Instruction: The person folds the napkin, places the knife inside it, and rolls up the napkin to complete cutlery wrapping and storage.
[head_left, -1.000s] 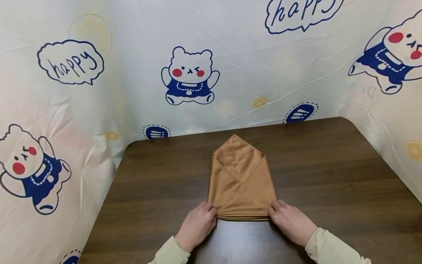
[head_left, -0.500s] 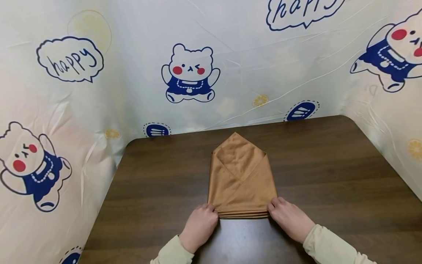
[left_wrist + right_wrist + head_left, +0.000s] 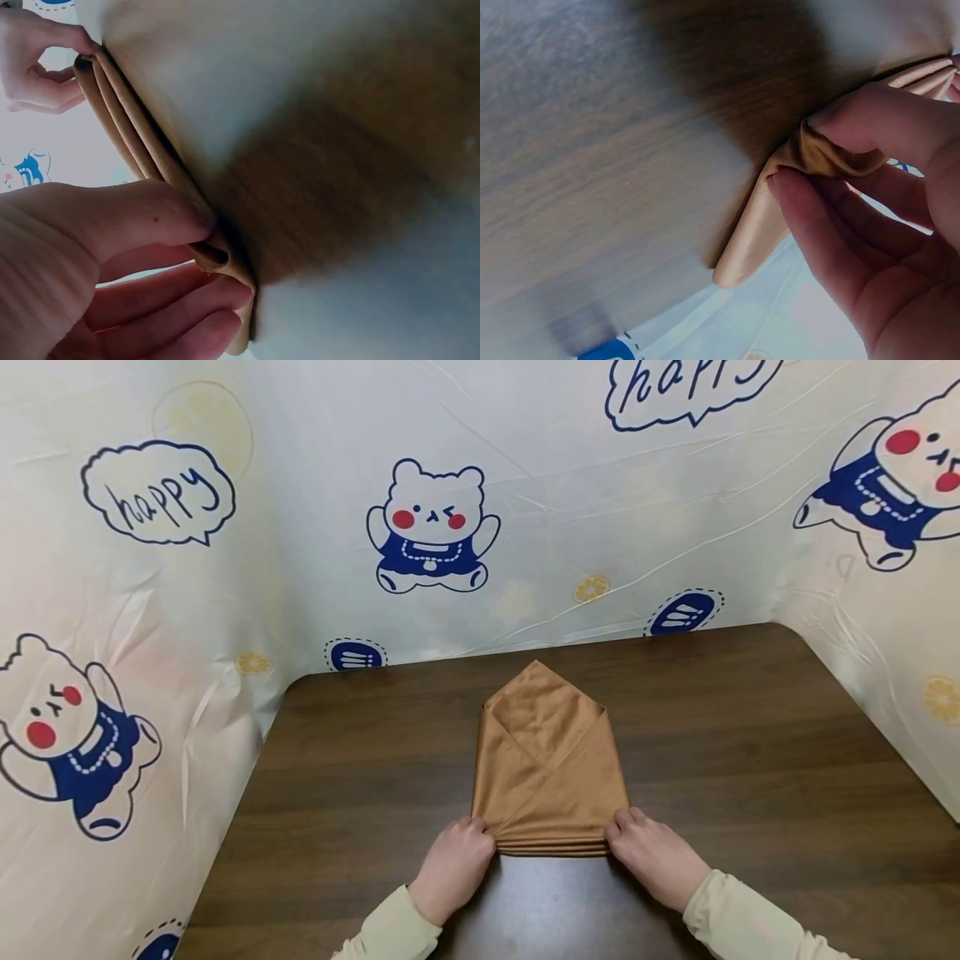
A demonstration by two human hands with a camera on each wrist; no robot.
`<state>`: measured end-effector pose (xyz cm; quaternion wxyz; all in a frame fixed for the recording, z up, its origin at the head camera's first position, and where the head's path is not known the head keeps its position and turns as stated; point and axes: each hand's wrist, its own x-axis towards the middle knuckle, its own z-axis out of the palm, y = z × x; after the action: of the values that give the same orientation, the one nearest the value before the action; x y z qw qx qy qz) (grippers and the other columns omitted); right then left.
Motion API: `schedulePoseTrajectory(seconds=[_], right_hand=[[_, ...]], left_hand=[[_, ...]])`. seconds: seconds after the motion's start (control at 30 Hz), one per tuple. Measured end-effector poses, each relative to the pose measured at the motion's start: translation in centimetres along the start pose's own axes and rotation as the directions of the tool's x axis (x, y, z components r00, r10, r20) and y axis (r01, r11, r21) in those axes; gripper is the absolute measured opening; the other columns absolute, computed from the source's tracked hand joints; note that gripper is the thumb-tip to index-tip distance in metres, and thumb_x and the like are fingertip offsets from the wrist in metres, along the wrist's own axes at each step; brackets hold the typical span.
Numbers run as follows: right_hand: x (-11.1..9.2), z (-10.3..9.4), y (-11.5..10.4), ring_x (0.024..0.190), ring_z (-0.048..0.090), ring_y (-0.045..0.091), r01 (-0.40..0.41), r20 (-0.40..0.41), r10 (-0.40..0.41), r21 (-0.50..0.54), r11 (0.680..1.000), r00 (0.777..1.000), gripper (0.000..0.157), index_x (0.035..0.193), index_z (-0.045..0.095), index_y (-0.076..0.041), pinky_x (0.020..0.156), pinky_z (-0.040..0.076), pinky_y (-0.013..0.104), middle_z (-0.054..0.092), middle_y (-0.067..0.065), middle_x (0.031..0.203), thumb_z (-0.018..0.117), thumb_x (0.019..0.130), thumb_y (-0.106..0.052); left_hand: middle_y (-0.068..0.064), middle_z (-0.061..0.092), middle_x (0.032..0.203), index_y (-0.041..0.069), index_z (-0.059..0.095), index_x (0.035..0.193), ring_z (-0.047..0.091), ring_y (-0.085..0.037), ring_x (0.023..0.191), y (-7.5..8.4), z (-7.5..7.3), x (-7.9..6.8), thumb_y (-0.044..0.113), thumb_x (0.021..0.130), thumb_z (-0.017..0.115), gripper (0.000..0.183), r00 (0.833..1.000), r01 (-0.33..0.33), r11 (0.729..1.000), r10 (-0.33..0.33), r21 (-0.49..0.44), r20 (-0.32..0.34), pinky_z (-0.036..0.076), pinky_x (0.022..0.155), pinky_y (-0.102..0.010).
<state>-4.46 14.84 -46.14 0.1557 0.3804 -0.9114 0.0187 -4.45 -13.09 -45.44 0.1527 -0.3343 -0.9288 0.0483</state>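
A shiny brown cloth (image 3: 555, 777), folded in several layers with a pointed far end, lies flat in the middle of the table. My left hand (image 3: 456, 868) pinches its near left corner. At the near right corner, the thumb and fingers of my right hand (image 3: 656, 852) pinch the cloth too. In the left wrist view, the stacked folds of the cloth (image 3: 124, 112) run between the two hands, with the left thumb pressed on the edge. The right wrist view has the cloth (image 3: 754, 225) bunched a little between thumb and fingers.
The dark wooden table (image 3: 360, 760) extends around the cloth on all sides. A pale curtain (image 3: 555, 485) printed with bears and the word "happy" hangs along its back and both sides.
Over the last second the near edge of the cloth has shifted slightly and its stacked layers show more. Both hands keep their hold on the corners with only small movement.
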Motion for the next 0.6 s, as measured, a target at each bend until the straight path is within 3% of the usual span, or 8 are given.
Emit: schedulePoseTrajectory(seconds=[0.13, 0.6], right_hand=[[0.22, -0.04, -0.09, 0.058, 0.044, 0.021, 0.002, 0.003, -0.002, -0.003, 1.000, 1.000, 0.029, 0.067, 0.050, -0.004, 0.047, 0.044, 0.028, 0.046, 0.007, 0.066, 0.069, 0.055, 0.014], [0.59, 0.31, -0.01, 0.058, 0.045, 0.023, 0.025, 0.029, -0.023, -0.045, 0.999, 0.999, 0.027, 0.071, 0.050, -0.003, 0.052, 0.043, 0.031, 0.049, 0.010, 0.068, 0.068, 0.057, 0.012]], left_hand=[[0.000, 0.054, 0.060, 0.014, 0.061, 0.059, 0.053, -0.016, 0.053, -0.30, 0.18, 0.28, 0.010, 0.060, 0.075, 0.014, 1.000, 0.019, 1.000, -0.019, 0.010, -0.015, 0.041, 0.043, -0.030], [0.002, 0.054, 0.057, 0.015, 0.054, 0.063, 0.053, -0.014, 0.050, -0.96, 0.58, 0.70, 0.005, 0.067, 0.065, 0.016, 0.999, 0.002, 1.000, -0.003, -0.026, -0.046, 0.037, 0.038, -0.029]])
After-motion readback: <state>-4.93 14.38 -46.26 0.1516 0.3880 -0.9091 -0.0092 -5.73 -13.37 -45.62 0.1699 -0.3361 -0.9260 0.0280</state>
